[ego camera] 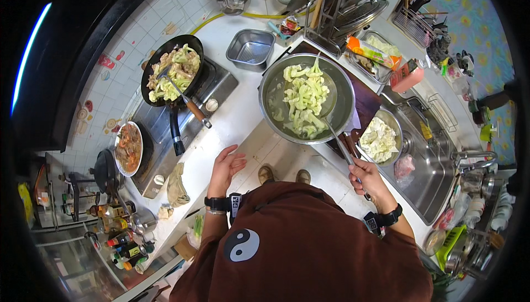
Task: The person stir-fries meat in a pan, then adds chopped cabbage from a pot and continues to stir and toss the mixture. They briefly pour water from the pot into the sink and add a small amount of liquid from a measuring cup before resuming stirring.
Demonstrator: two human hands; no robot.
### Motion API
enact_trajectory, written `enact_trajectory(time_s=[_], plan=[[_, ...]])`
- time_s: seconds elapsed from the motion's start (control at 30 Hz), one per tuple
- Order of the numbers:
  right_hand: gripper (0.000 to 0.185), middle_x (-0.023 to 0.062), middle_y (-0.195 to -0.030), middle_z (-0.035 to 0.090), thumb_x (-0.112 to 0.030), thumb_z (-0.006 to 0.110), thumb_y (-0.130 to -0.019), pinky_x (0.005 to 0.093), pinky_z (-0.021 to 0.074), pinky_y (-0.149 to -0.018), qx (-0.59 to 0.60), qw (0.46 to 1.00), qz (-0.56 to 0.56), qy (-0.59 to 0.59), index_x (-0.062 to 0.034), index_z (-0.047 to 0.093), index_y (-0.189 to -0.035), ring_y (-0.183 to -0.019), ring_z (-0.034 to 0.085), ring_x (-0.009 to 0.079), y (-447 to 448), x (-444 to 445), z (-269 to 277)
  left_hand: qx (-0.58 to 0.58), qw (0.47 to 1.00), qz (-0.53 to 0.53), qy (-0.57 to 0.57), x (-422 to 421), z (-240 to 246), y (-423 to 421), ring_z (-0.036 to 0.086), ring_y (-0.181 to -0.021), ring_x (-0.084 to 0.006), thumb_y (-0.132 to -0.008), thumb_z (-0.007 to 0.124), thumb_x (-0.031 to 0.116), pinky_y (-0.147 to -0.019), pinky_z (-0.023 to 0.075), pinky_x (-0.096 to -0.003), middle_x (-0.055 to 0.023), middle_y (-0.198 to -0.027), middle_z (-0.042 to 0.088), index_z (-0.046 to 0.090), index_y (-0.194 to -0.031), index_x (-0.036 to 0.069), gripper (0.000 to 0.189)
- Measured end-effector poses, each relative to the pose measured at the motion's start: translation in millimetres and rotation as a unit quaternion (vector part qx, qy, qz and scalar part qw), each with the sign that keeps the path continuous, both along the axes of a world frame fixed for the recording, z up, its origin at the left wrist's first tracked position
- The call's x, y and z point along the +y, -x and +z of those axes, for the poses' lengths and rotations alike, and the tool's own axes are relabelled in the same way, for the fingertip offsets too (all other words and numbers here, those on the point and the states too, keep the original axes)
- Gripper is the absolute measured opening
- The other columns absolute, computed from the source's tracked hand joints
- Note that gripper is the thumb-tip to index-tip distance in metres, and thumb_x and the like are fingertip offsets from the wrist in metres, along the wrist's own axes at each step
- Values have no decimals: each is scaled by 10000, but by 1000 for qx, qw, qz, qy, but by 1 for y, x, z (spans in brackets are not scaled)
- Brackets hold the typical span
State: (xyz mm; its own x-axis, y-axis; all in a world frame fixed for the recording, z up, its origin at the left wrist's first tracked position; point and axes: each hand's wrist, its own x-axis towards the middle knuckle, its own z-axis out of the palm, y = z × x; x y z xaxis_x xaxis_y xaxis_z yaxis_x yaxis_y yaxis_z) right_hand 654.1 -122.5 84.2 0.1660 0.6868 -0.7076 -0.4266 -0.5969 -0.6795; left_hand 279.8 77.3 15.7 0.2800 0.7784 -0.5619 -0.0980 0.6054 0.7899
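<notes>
My right hand (364, 177) grips the metal handle of a skimmer (339, 141). The skimmer's head lies in a large metal basin (265, 107) of cloudy water, under pale green cauliflower florets (306, 91). More florets rest in the water around it. My left hand (227, 168) is empty, fingers apart, in front of the counter edge. Left of the basin, a black frying pan (145, 91) on the gas stove holds cauliflower mixed with what looks like meat. A spatula with a wooden handle (194, 110) leans in that pan.
A square metal container (250, 64) stands behind, between pan and basin. A bowl of cut white-green vegetable (379, 140) sits at the sink (430, 186), near a bagged piece of meat (403, 166). A plate of cooked food (128, 148) and a cloth (178, 188) lie left.
</notes>
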Motion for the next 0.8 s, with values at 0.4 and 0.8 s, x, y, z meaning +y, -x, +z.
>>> enact_trajectory(time_s=[0.4, 0.8], plan=[[230, 13, -702, 478, -176, 563, -991, 197, 249, -343, 40, 997, -21, -61, -30, 571, -1168, -449, 367, 46, -4, -16, -18, 11, 995, 96, 8, -52, -12, 19, 709, -814, -245, -948, 493, 67, -753, 605, -346, -181, -1019, 676, 530, -1266, 4, 326], [170, 4, -681, 479, -171, 572, -974, 207, 236, -341, 36, 996, -50, -70, -52, 575, -1096, -443, 367, 51, -5, -4, -4, 44, 989, 139, -10, -76, -3, 15, 706, -787, -238, -930, 520, 71, -736, 607, -341, -172, -1029, 671, 529, -1261, 14, 335]])
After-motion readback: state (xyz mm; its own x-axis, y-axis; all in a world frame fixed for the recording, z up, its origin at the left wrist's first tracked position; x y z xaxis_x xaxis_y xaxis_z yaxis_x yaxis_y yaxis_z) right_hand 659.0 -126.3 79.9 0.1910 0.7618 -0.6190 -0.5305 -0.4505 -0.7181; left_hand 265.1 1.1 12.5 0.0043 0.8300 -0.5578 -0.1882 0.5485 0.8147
